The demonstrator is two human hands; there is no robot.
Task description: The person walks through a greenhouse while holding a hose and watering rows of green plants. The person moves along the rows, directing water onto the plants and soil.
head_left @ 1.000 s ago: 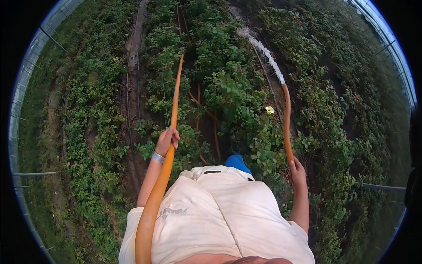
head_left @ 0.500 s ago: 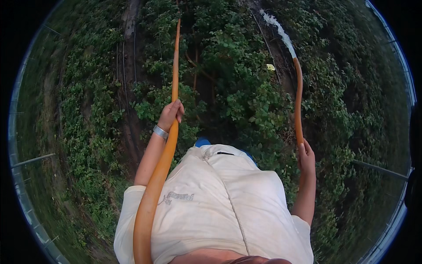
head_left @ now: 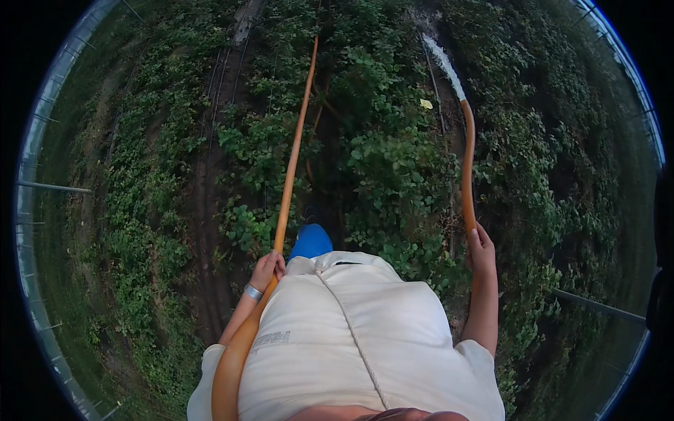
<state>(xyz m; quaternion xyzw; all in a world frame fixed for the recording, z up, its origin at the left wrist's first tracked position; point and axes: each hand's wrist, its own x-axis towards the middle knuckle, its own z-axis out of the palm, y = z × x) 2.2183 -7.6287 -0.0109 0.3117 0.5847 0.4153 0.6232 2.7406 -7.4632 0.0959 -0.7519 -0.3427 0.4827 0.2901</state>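
A thick orange hose (head_left: 296, 144) runs from the far plants back past my left side and over my left shoulder. My left hand (head_left: 269, 266) is closed around it beside my waist, a silver band on the wrist. At my right, my right hand (head_left: 481, 247) grips the hose's end length (head_left: 468, 165), which points forward. A white stream of water (head_left: 446, 67) pours from its mouth onto the ground between the plants. Whether both lengths belong to one hose is hidden behind me.
Rows of leafy green bushes (head_left: 393, 161) stand on both sides, with dark soil strips (head_left: 207, 231) between them. A pale yellow flower (head_left: 426, 104) shows near the water. Metal poles (head_left: 597, 305) cross at the edges. A blue-clad leg (head_left: 311, 241) of mine steps forward.
My left hand has drawn back toward my waist, and the hose in front of it slants more to the right. My blue-clad leg now shows further forward. Water keeps flowing on the right.
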